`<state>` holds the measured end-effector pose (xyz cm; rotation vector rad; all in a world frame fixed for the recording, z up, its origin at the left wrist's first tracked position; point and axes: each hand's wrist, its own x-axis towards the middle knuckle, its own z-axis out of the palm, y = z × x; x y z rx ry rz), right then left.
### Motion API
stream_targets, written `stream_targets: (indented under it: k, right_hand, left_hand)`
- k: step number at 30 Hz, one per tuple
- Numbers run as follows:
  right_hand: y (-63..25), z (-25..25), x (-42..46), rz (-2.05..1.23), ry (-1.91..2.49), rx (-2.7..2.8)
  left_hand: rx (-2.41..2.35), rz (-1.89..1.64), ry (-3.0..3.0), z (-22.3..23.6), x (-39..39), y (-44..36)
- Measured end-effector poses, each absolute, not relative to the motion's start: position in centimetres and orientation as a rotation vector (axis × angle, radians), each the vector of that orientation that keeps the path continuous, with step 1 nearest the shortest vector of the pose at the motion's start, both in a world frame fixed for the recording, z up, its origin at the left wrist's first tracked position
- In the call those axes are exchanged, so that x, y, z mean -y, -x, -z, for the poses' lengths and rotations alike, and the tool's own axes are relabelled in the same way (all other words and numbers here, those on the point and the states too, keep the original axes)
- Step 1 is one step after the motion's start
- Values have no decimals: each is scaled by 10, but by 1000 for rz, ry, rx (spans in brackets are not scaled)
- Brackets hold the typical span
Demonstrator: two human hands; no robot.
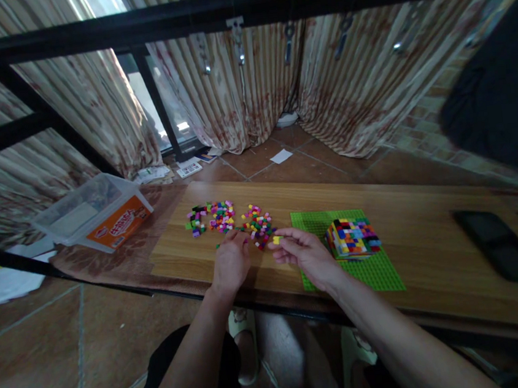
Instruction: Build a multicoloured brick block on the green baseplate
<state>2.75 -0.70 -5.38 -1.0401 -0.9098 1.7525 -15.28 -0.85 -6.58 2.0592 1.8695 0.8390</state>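
Note:
Between the thumb and fingers of my right hand [300,252] is a small yellow toy brick [277,239], held just above the wooden board. My left hand [232,260] is at the near edge of the loose bricks, its fingers curled downward; what the fingertips hold, if anything, is hidden. Small loose bricks [221,213] in many colours lie in a scattered heap, with a second cluster [256,219] close to my fingers. To the right of my right hand, a multicoloured block built of bricks [354,238] stands on a green studded baseplate [381,277].
A dark tablet-like slab [507,246] lies on the wooden board [422,226] at the right. At the left stands a clear plastic box [99,214] with an orange label. A black metal bar [240,11] with hanging clips crosses above, in front of curtains [239,97].

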Motion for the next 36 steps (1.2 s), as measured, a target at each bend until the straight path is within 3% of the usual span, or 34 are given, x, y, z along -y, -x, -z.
stream_targets:
  k: [5,10,17,26,36]
  right_hand:
    - [-27,49,9,-1628,1053,1035]
    - [-30,44,11,-1450,1029,1116]
    - [-42,37,17,-1238,1073,1283]
    - [-72,23,28,-1347,958,1133]
    - [-166,11,28,-1163,1051,1035]
  left_hand:
    - [-1591,-1165,-1758,49,16,138]
    - [-1129,-1204,-1414,39,22,117]
    - [-1065,-1204,-1228,35,23,104]
    - [-810,-1187,-838,24,23,87]
    - [-825,-1112,-831,27,15,55]
